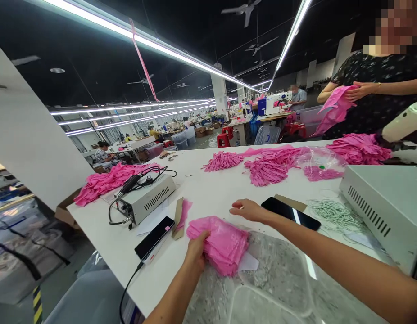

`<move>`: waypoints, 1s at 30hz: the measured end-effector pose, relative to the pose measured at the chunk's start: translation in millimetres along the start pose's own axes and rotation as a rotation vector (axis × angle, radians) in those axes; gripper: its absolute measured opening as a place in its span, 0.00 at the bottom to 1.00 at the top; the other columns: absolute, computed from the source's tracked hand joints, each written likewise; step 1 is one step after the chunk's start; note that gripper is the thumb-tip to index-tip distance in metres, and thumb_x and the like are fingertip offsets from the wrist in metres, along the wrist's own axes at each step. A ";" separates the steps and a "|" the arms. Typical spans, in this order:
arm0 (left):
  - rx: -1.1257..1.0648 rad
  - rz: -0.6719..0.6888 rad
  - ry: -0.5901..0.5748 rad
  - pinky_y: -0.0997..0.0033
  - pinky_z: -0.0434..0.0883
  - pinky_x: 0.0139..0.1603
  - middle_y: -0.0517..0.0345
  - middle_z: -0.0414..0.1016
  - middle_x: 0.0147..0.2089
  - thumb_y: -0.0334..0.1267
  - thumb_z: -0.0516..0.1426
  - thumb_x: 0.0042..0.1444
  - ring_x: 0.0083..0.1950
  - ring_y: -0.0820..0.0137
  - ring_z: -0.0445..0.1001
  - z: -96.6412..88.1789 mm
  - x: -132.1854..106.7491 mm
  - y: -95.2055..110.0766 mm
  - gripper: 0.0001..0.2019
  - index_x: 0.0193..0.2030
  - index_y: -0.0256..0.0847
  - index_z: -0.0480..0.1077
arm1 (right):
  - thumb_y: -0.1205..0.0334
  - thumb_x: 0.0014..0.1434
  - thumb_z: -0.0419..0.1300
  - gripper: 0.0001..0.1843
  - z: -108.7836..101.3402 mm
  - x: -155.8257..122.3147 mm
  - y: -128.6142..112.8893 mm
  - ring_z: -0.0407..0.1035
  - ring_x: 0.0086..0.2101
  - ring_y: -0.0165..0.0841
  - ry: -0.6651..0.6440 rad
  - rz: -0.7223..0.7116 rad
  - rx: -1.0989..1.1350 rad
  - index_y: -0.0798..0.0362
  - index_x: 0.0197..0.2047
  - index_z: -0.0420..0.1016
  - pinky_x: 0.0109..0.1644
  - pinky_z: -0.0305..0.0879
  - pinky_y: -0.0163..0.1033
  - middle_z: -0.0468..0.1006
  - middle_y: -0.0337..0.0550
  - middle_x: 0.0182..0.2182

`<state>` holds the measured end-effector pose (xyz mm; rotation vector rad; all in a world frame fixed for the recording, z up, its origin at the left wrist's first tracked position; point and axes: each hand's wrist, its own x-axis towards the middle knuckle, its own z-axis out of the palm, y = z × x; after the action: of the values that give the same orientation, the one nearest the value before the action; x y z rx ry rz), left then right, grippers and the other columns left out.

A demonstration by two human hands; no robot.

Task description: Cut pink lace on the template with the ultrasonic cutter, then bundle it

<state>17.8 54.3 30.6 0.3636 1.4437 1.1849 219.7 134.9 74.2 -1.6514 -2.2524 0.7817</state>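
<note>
My left hand (pixel 197 252) grips a stack of thin pink fabric pieces (pixel 225 245), thumb on top, over the near edge of the white table. A white card (pixel 249 262) sticks out from under the stack. My right hand (pixel 247 210) is held above the table, just beyond the stack and apart from it. Its fingers point left, slightly bent and apart, with nothing visible in them. Close to its wrist lies a large black phone (pixel 279 210) on a piece of brown card. Below both arms is a clear plastic surface (pixel 272 288), like a bin or its lid.
Left on the table are a grey vented box (pixel 151 200) with a black cable, a corded black phone (pixel 154 243) and a pink fabric heap (pixel 114 180). Pink strip bundles (pixel 267 171), green cord (pixel 335 213) and another grey box (pixel 387 202) lie right. A co-worker (pixel 373 90) holds pink fabric.
</note>
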 end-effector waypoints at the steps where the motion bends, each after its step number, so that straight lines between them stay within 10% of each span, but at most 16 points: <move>1: 0.006 0.001 -0.002 0.57 0.74 0.49 0.50 0.71 0.54 0.41 0.57 0.65 0.50 0.63 0.74 -0.4 -0.3 0.7 0.16 0.55 0.36 0.67 | 0.55 0.66 0.58 0.17 -14.1 -1.4 19.2 0.71 0.47 0.39 0.048 0.050 -0.030 0.53 0.55 0.69 0.50 0.71 0.50 0.71 0.48 0.53; 6: 0.006 0.028 -0.013 0.57 0.75 0.48 0.49 0.70 0.54 0.41 0.57 0.65 0.50 0.63 0.74 -1.3 1.1 1.0 0.16 0.56 0.37 0.67 | 0.56 0.65 0.59 0.18 -50.0 -30.8 105.1 0.70 0.47 0.40 0.118 0.259 -0.184 0.54 0.56 0.69 0.50 0.71 0.51 0.71 0.49 0.53; 12: -0.016 0.039 -0.035 0.59 0.75 0.46 0.50 0.71 0.52 0.41 0.57 0.65 0.48 0.65 0.75 -3.4 3.2 -1.6 0.15 0.54 0.36 0.68 | 0.56 0.65 0.60 0.18 -32.3 -45.0 131.4 0.70 0.48 0.41 0.075 0.283 -0.235 0.54 0.56 0.69 0.50 0.71 0.51 0.71 0.48 0.53; 23: -0.007 0.058 -0.092 0.62 0.76 0.44 0.52 0.73 0.50 0.40 0.57 0.65 0.45 0.67 0.75 -8.6 5.1 -4.4 0.12 0.51 0.36 0.69 | 0.56 0.65 0.59 0.19 -50.7 -12.2 108.9 0.71 0.47 0.39 0.127 0.339 -0.042 0.54 0.56 0.68 0.48 0.72 0.50 0.71 0.49 0.53; 30: -0.038 0.065 -0.089 0.68 0.76 0.42 0.53 0.79 0.35 0.29 0.60 0.59 0.41 0.63 0.80 -11.6 4.7 -2.6 0.01 0.38 0.36 0.73 | 0.56 0.65 0.59 0.19 -4.0 38.9 42.9 0.71 0.47 0.40 0.162 0.225 -0.004 0.54 0.57 0.68 0.49 0.71 0.51 0.71 0.49 0.53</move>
<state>7.3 51.7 23.7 0.4350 1.3394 1.2311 243.3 181.8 49.4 -1.9190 -1.9848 0.6640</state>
